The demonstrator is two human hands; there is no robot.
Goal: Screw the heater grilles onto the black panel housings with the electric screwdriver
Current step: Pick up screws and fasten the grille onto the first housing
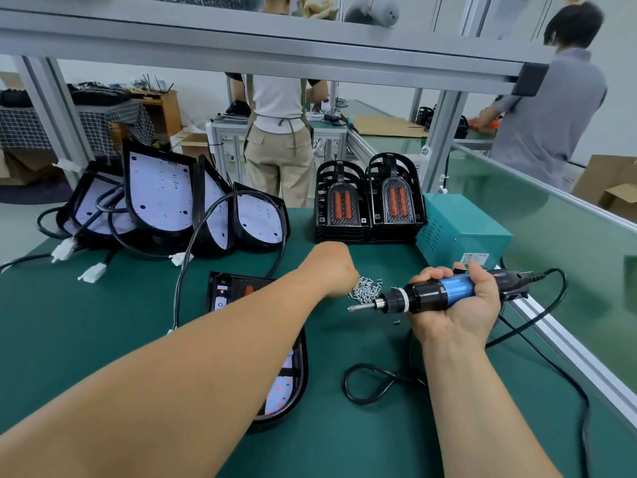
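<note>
The left hand [333, 270] dips into the screws [366, 291] to fetch one, its grip hidden, while the right hand [460, 307] clamps the electric screwdriver [431, 294] ready, the black panel housing [220, 286] beneath the left forearm.

On the green worktop [103, 322], a flat black plastic panel housing [220, 288] lies at centre. Right of it sits a pile of small silver metal screws [367, 291], with the left grip [336, 270] at its left edge. Further right, the right grip [458, 305] holds a blue-and-black electric screwdriver [437, 293]. Behind stand two stacks of black arched heater grilles [341, 208], with a teal metal box [462, 229] just to their right. Further black housings [158, 194] lean at rear left.
</note>
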